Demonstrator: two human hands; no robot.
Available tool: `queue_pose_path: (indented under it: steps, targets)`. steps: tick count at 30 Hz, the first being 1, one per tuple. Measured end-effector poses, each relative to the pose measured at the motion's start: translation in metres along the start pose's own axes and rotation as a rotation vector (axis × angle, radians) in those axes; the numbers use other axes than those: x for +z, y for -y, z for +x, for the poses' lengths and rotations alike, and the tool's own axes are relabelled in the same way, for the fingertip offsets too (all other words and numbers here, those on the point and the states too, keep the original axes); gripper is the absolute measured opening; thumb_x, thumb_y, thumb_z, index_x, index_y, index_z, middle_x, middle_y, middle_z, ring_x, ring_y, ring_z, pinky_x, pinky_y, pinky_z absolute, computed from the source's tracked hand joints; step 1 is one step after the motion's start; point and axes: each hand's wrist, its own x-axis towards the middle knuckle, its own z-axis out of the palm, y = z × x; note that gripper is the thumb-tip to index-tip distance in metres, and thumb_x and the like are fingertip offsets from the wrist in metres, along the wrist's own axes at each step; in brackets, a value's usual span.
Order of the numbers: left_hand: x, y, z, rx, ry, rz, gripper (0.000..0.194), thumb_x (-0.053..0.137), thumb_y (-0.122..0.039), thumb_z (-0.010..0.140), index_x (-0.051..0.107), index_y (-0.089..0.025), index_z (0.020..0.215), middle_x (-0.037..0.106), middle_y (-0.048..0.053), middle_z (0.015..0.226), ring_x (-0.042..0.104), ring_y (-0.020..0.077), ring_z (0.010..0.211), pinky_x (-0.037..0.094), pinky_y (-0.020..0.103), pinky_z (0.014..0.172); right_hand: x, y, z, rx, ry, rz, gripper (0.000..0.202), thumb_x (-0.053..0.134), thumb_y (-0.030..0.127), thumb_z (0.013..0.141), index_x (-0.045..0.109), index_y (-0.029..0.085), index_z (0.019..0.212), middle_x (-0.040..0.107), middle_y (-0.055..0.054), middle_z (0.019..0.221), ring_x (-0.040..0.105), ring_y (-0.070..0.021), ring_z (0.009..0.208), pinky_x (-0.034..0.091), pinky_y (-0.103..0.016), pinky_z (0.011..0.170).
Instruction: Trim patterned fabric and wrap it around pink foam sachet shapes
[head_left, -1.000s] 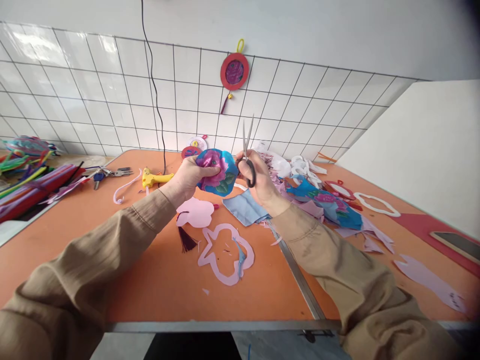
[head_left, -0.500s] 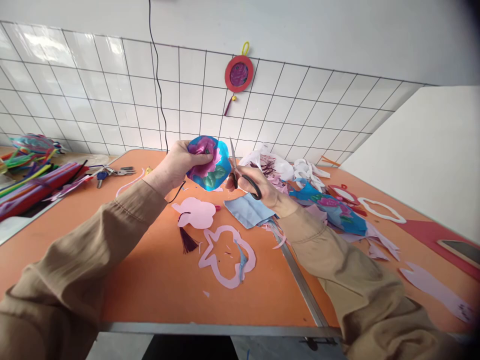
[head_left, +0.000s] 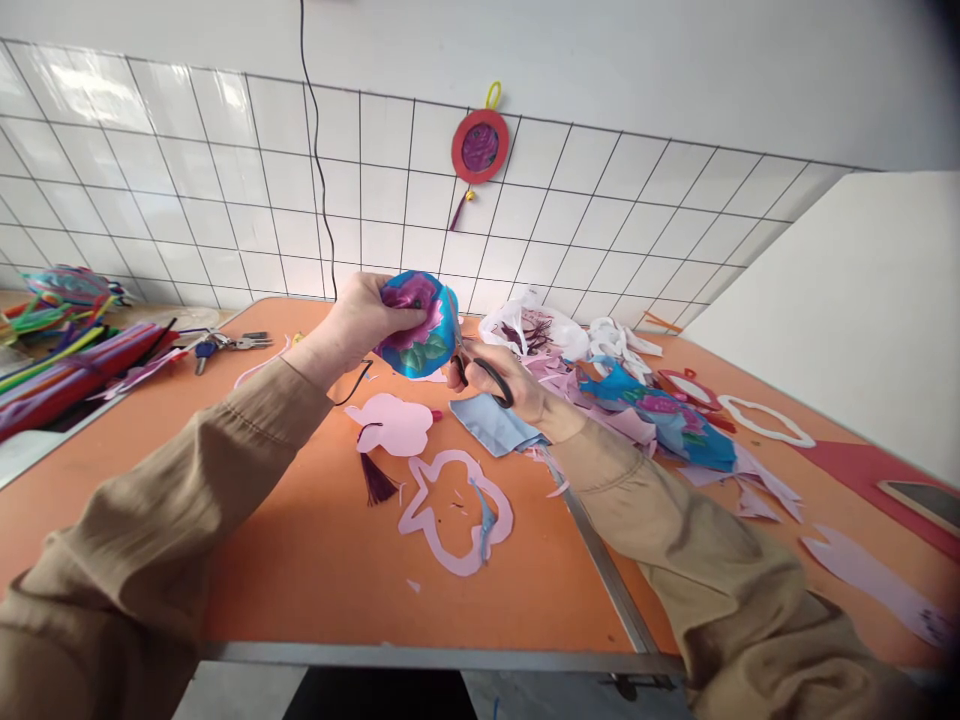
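Observation:
Pinched in my left hand (head_left: 364,315) is a rounded piece of blue flowered fabric (head_left: 429,345) with a purple bloom and green leaves, raised above the table. My right hand (head_left: 514,380) grips black-handled scissors (head_left: 493,382), whose blades lie at the fabric's right edge. Below the hands rests a pink flower-shaped cutout (head_left: 395,425) with a dark tassel (head_left: 377,480) beside it. Nearer to me lies a pink scalloped paper frame (head_left: 457,570), with a thin blue scrap on its right side. A folded light-blue cloth (head_left: 495,424) sits under my right hand.
Blue flowered cloth (head_left: 667,415), pink scraps and a white plastic bag (head_left: 566,335) cover the table's right side. Pliers (head_left: 251,341) and colourful pipe cleaners (head_left: 82,370) lie at left. A red round ornament (head_left: 480,147) hangs on the tiled wall. A metal strip (head_left: 600,560) crosses the orange tabletop.
My right hand and the scissors have moved slightly left, bringing the blades from beside the fabric onto its right edge. The left hand still holds the fabric, turned a little.

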Motion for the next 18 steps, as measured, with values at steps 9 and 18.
queue_pose_path:
  steps: [9, 18]
  targets:
    - [-0.0035, 0.0013, 0.0031, -0.054, 0.048, 0.104, 0.021, 0.079, -0.012, 0.062, 0.058, -0.015, 0.062, 0.054, -0.003, 0.054, 0.052, 0.009, 0.049, 0.042, 0.022, 0.047, 0.0003, 0.0001, 0.0006, -0.01, 0.027, 0.008, 0.064, 0.058, 0.081, 0.077, 0.057, 0.016, 0.077, 0.049, -0.001, 0.068, 0.047, -0.0135, 0.064, 0.041, -0.028, 0.055]
    - [-0.0068, -0.0052, 0.0005, -0.069, 0.042, 0.182, 0.019, 0.077, -0.013, 0.063, 0.058, -0.016, 0.061, 0.052, -0.003, 0.055, 0.05, 0.01, 0.054, 0.041, 0.024, 0.05, 0.0009, -0.0059, 0.0003, 0.018, 0.03, 0.064, 0.063, 0.062, 0.079, 0.074, 0.06, 0.016, 0.082, 0.052, 0.002, 0.061, 0.05, -0.0113, 0.053, 0.044, -0.027, 0.052]
